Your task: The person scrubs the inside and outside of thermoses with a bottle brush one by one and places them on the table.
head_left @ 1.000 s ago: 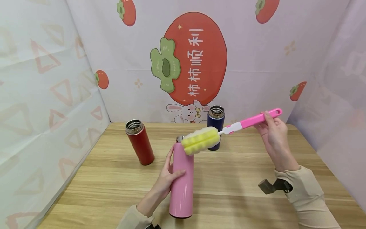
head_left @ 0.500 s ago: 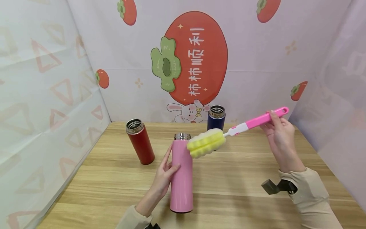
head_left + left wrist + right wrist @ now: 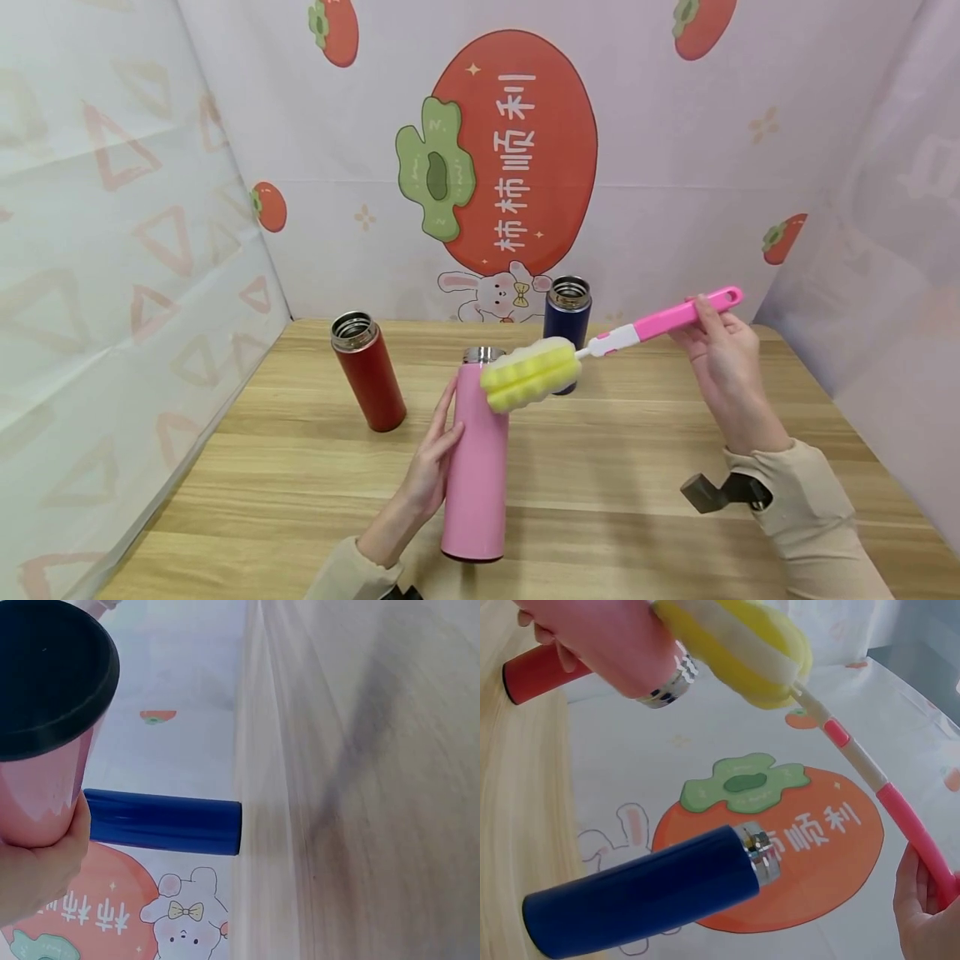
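My left hand point(image 3: 433, 467) grips a tall pink thermos flask point(image 3: 477, 467) by its side, raised off the table. The flask's steel neck point(image 3: 483, 355) points up and away, and its black base point(image 3: 56, 679) shows in the left wrist view. Between the fingers and thumb of my right hand point(image 3: 726, 367) is the pink handle point(image 3: 678, 318) of a bottle brush. The brush's yellow and white sponge head point(image 3: 529, 375) overlaps the upper right side of the flask in the head view, outside its mouth.
A red thermos flask point(image 3: 370, 375) without a lid stands at the left of the wooden table point(image 3: 285, 492). Behind the brush head stands a blue thermos flask point(image 3: 567, 312), also lidless. Printed cloth point(image 3: 660, 125) encloses the back and both sides.
The brush swings right, then back left over the flask. The pink flask shifts slightly and shows more of its neck. My left thumb moves from its front towards its left edge.
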### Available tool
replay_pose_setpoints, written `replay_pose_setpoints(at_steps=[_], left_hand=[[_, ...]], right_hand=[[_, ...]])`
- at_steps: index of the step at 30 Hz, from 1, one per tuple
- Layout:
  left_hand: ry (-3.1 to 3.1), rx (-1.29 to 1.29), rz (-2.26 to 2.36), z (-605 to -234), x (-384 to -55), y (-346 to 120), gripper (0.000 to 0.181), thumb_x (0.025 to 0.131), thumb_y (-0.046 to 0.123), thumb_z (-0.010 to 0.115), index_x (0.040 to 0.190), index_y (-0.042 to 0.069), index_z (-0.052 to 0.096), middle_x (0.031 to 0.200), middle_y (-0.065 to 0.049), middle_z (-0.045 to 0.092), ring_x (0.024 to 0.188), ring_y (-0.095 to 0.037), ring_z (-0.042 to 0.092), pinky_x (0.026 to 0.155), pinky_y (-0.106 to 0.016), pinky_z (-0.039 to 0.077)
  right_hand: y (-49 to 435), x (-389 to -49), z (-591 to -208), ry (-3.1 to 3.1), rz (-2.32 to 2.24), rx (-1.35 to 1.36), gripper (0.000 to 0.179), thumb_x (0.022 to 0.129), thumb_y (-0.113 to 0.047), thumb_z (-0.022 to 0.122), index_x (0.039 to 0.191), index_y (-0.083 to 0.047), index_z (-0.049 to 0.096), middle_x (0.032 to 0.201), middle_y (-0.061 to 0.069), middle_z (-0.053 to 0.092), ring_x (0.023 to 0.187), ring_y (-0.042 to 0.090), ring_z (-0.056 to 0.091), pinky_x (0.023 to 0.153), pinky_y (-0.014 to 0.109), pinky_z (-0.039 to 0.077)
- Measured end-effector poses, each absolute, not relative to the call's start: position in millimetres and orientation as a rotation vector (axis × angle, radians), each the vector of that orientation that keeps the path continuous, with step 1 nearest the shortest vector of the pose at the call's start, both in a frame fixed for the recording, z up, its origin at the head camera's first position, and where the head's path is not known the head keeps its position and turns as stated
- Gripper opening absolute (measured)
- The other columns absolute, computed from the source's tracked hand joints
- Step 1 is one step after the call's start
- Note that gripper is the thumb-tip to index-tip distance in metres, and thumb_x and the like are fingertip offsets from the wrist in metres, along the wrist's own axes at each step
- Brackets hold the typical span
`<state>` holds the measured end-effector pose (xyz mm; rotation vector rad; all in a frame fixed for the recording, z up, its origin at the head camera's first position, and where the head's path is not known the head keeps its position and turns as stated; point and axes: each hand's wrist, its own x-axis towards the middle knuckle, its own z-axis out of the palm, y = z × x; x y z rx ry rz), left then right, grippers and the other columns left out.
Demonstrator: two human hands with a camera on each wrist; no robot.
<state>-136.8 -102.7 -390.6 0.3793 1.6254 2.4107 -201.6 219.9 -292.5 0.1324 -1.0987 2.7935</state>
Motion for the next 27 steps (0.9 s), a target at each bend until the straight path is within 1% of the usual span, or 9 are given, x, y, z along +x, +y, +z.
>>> replay_pose_setpoints(at_steps=[4, 7, 13, 20, 27], left_hand=[[1.617, 0.378, 2.437, -387, -138, -102, 0.054, 0.096, 0.019, 0.033, 0.142, 0.032, 0.007, 0.146, 0.0, 0.007, 0.115, -0.013, 0.042, 0.092, -0.032, 0.034], [1.616, 0.363, 2.459, -386, -139, -101, 0.054, 0.096, 0.018, 0.033, 0.141, 0.032, 0.008, 0.145, -0.001, 0.01, 0.114, -0.014, 0.042, 0.091, -0.032, 0.036], [1.608, 0.345, 2.497, -384, -142, -100, 0.054, 0.096, 0.015, 0.031, 0.141, 0.032, 0.008, 0.145, -0.002, 0.011, 0.119, -0.016, 0.036, 0.094, -0.031, 0.032], [1.613, 0.276, 2.533, -382, -146, -99, 0.053, 0.096, 0.016, 0.032, 0.141, 0.035, 0.011, 0.144, -0.002, 0.012, 0.118, -0.019, 0.035, 0.093, -0.033, 0.032], [1.596, 0.255, 2.556, -383, -148, -100, 0.054, 0.095, 0.017, 0.033, 0.141, 0.036, 0.011, 0.144, -0.002, 0.014, 0.117, -0.019, 0.037, 0.092, -0.033, 0.033]], right_hand=[[218, -199, -297, -1.165, 2.808, 0.141, 0.016, 0.083, -0.009, 0.059, 0.091, 0.004, 0.057, 0.082, 0.011, 0.061, 0.078, 0.017, 0.063, 0.076, 0.027, 0.048], [216, -197, -301, -1.268, 2.788, 0.147, 0.016, 0.083, -0.011, 0.059, 0.091, 0.002, 0.057, 0.082, 0.011, 0.062, 0.078, 0.016, 0.063, 0.076, 0.026, 0.048], [211, -191, -307, -1.425, 2.767, 0.215, 0.012, 0.085, -0.011, 0.056, 0.088, -0.001, 0.061, 0.081, 0.009, 0.064, 0.077, 0.014, 0.064, 0.073, 0.025, 0.049], [205, -185, -313, -1.479, 2.772, 0.343, 0.017, 0.089, -0.007, 0.049, 0.085, -0.001, 0.064, 0.079, 0.008, 0.064, 0.075, 0.014, 0.064, 0.071, 0.025, 0.05], [205, -181, -315, -1.622, 2.725, 0.339, 0.016, 0.089, -0.01, 0.05, 0.086, -0.005, 0.065, 0.081, 0.005, 0.063, 0.075, 0.012, 0.064, 0.071, 0.024, 0.05]])
